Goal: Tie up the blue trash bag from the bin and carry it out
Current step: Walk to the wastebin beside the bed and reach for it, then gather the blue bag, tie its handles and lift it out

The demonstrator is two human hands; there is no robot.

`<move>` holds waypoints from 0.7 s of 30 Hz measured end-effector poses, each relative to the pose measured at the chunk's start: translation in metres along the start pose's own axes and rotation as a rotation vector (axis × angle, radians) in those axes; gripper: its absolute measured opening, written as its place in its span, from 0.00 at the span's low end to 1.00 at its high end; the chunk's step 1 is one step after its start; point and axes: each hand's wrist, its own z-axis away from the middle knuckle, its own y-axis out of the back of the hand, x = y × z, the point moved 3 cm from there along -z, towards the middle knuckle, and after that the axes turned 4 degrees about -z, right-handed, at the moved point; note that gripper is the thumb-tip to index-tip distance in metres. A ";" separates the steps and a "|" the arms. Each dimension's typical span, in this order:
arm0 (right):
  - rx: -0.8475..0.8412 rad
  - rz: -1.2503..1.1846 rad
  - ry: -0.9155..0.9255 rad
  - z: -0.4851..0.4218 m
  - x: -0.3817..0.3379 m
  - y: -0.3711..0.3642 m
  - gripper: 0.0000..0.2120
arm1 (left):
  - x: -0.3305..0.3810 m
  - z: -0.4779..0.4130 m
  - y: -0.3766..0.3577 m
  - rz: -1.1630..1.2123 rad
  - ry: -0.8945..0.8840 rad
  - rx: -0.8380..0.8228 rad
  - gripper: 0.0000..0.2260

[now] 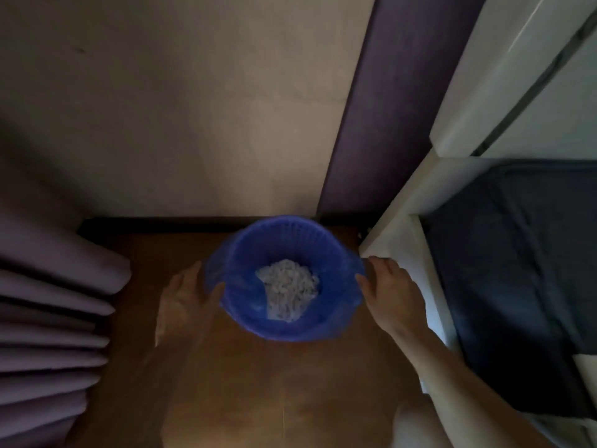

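A blue trash bag lines a round blue mesh bin that stands on the wooden floor by the wall. Crumpled white paper lies in the bottom of the bag. My left hand is at the bin's left side, its fingers on the folded-over edge of the bag. At the right side, my right hand has its fingers on the bag's edge. The picture is blurred, so how firmly either hand grips the plastic is unclear.
Purple curtain folds hang at the left. A white shelf unit holding a dark fabric box stands close on the right. A beige wall and a purple panel are behind the bin. The wooden floor stretches toward me.
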 end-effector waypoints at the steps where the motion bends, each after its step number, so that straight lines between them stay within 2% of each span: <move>1: 0.003 -0.020 -0.011 -0.009 0.003 -0.007 0.25 | -0.004 -0.012 -0.007 0.048 0.032 -0.011 0.30; 3: -0.027 -0.073 -0.031 -0.024 0.007 -0.016 0.28 | -0.007 -0.030 -0.022 0.095 0.047 -0.013 0.29; 6: -0.088 -0.042 -0.034 -0.036 0.011 -0.021 0.28 | -0.013 -0.043 -0.028 0.108 -0.002 0.026 0.18; 12: -0.114 -0.077 -0.048 -0.023 0.006 -0.020 0.07 | -0.013 -0.052 -0.020 0.220 0.071 0.030 0.08; 18: 0.043 -0.312 0.039 -0.026 -0.017 -0.017 0.05 | 0.015 -0.051 -0.014 0.337 -0.096 0.077 0.06; 21: 0.107 -0.355 0.095 -0.023 -0.036 -0.017 0.05 | 0.031 -0.043 -0.020 0.357 -0.179 0.044 0.04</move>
